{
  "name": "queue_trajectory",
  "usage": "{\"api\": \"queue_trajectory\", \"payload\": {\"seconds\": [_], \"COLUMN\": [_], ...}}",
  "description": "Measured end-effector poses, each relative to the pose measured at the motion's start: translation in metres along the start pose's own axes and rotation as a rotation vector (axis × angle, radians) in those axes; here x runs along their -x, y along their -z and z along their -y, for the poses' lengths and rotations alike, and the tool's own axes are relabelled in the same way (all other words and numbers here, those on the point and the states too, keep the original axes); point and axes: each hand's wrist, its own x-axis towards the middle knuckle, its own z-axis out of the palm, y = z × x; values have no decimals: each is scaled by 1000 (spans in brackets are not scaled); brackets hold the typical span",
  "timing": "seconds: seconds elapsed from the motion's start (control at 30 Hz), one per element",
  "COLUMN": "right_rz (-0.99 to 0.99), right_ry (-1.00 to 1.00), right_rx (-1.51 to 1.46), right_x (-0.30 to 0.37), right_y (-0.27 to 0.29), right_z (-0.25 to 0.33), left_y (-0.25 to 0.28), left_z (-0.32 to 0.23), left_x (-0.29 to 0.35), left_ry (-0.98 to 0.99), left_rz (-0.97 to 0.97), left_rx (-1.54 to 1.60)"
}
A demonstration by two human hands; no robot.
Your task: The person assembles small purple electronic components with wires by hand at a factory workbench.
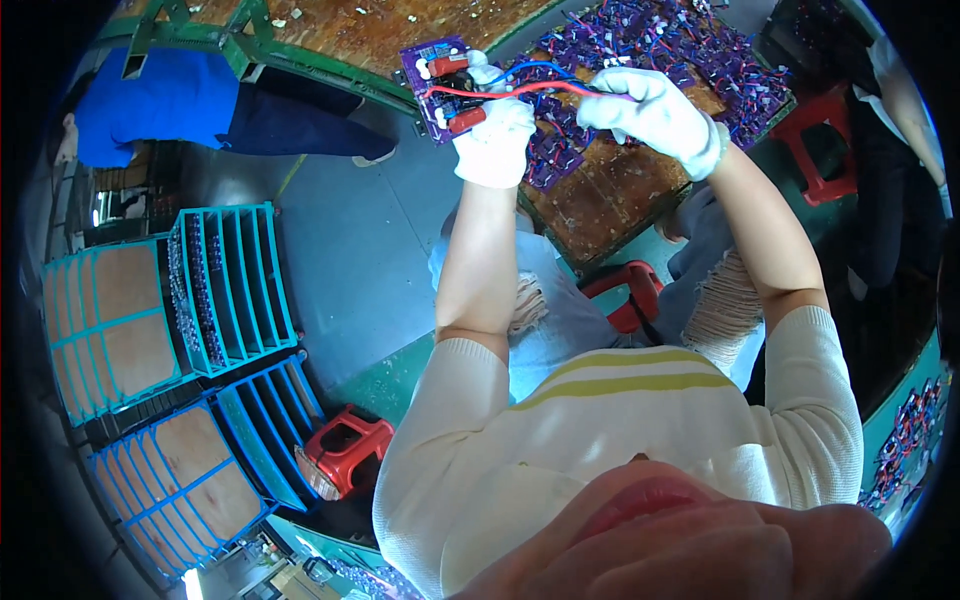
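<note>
My left hand (497, 140), in a white glove, grips the near right edge of a purple circuit board (424, 75). The board carries dark red block components (448, 65), white parts and a black part, and it is held up over the bench edge. A red wire (530, 88) and a blue wire (532, 66) run from the board toward the right. Pinched in my gloved right hand (650, 112) are the far ends of these wires. The wire tips are hidden by the fingers.
Many purple boards with wires (640, 45) lie piled on a brown worktop (590, 215). A red stool (815, 145) stands at right, another (350, 450) at lower left. Turquoise (235, 290) and blue racks (265, 435) stand left. A person in blue (160, 105) is at upper left.
</note>
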Motion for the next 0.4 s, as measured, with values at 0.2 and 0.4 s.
{"api": "queue_trajectory", "payload": {"seconds": [0.2, 0.4], "right_rz": [-224, -695], "right_ry": [16, -24], "right_rx": [-100, -151], "right_x": [6, 54], "right_y": [1, 50], "right_z": [20, 43], "left_y": [-15, 3], "left_z": [16, 100], "left_x": [-15, -50], "left_ry": [220, 993], "left_rz": [154, 183], "left_rx": [-327, 465]}}
